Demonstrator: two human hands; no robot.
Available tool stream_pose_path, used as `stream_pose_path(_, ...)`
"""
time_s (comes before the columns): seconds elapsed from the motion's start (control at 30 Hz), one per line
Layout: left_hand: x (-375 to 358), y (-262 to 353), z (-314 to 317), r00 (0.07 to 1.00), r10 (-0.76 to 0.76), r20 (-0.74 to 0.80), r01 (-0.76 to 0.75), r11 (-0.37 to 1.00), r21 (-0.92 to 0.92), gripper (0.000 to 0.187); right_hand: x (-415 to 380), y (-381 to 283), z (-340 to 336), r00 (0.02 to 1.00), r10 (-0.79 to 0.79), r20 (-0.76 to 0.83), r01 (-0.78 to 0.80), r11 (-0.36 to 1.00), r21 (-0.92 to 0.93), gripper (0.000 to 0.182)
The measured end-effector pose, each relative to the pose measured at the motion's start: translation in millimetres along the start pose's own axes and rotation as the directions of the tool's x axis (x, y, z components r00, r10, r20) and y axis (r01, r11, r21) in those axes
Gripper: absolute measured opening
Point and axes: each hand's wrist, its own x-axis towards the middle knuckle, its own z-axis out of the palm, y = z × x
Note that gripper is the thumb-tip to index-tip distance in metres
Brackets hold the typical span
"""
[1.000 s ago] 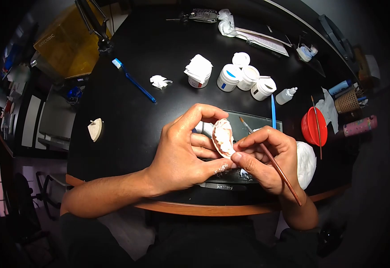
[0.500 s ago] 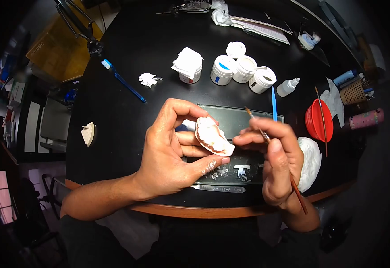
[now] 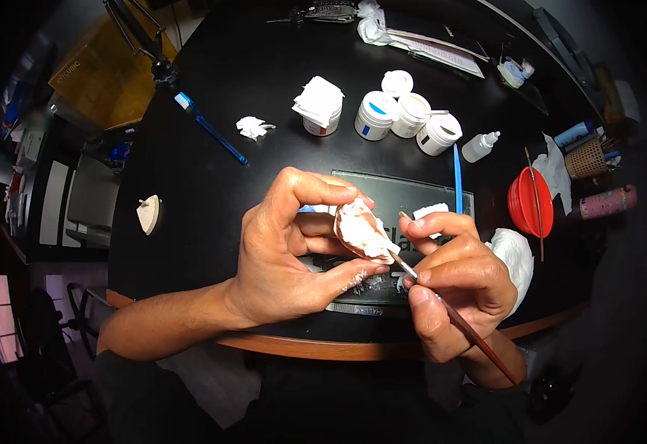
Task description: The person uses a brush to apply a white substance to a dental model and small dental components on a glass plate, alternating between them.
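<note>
A small, curved, white and pale-pink moulded piece (image 3: 363, 233) is held above the black surface (image 3: 205, 222) by the left hand (image 3: 275, 259), whose thumb and fingers are clamped on its edges. White residue is seen on the left thumb. A slender brush with a reddish-brown wooden handle (image 3: 463, 325) is gripped between the thumb and fingers of the right hand (image 3: 460, 285), and its tip is placed at the lower right end of the piece; whether the two touch cannot be told for certain. The hands are set near each other, without overlapping.

Beneath them, a rectangular dark glass slab (image 3: 383, 185) is partly covered from view. Beyond it, a group of white, round plastic jars (image 3: 412, 117) is seen, with a white jar topped by folded tissue (image 3: 322, 124) to its left and a small white dropper bottle (image 3: 479, 148) to its right. A thin blue stick (image 3: 457, 181) is laid near the slab's right edge. Farther right, a second thin brush (image 3: 537, 200) is rested across a red flexible bowl (image 3: 520, 203). On the left, a blue toothbrush (image 3: 216, 135) and a beige wedge-shaped block (image 3: 148, 216) are laid well apart from the hands.
</note>
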Motion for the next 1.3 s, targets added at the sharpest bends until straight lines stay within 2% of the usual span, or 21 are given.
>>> stream_pose_path(0.27, 0, 1, 1, 0.999, -0.026, 0.021, 0.026, 1.000, 0.011, 0.073, 1, -1, 1, 1.000, -0.002, 0.031, 0.004, 0.999, -0.047, 0.024)
stream_pose_path(0.47, 3, 6, 1, 0.992, -0.122, 0.044, 0.124, 0.991, -0.053, 0.074, 0, -3, -1, 0.999, 0.043, 0.028, -0.041, 0.998, -0.046, 0.024)
stream_pose_path(0.77, 3, 7, 0, 0.987, -0.144, 0.071, 0.148, 0.987, -0.069, 0.075, 0, -5, 0, 0.998, 0.053, 0.037, -0.049, 0.992, -0.119, 0.026)
stream_pose_path(1.07, 4, 11, 1, 0.948, -0.304, 0.096, 0.319, 0.912, -0.259, 0.080, -2, -3, 1, 0.995, 0.100, 0.027, -0.098, 0.993, -0.062, 0.023)
stream_pose_path(1.17, 4, 13, 1, 0.941, -0.324, 0.094, 0.337, 0.903, -0.268, 0.081, -2, -3, 0, 0.993, 0.110, 0.036, -0.107, 0.992, -0.066, 0.023)
stream_pose_path(1.3, 6, 15, 0, 0.941, -0.323, 0.097, 0.336, 0.927, -0.169, 0.081, -2, -4, -2, 0.994, 0.100, 0.054, -0.095, 0.992, -0.086, 0.021)
